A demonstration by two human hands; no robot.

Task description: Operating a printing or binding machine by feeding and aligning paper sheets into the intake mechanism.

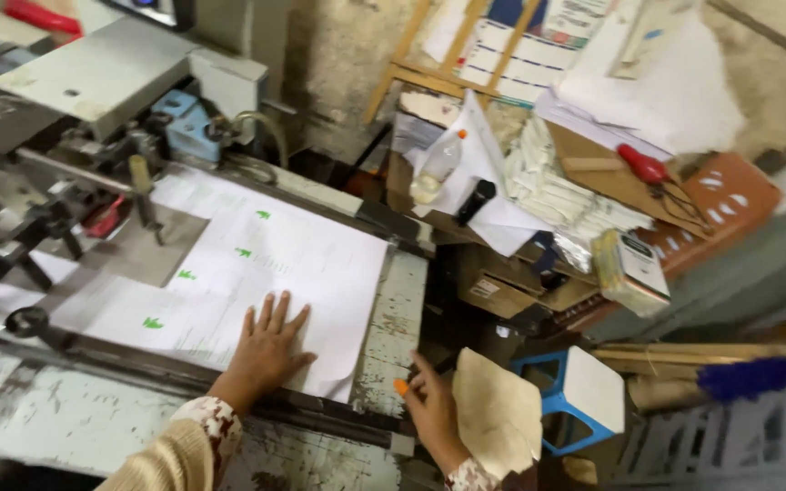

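while the left hand [264, 347] lies flat with fingers spread on the stack of printed sheets [256, 264], the right hand [431, 409] curls around an orange-tipped tool [402, 386] at the machine table's edge [393, 336]. ahead of the left fingers the sheets run under the metal feeder [93, 182]; uneven pressing could skew or crease them.

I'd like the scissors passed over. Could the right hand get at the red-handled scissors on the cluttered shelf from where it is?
Probably not without leaning. The right hand sits at the table edge, and the red-handled scissors lie far up on the cardboard, beyond stacked boxes.
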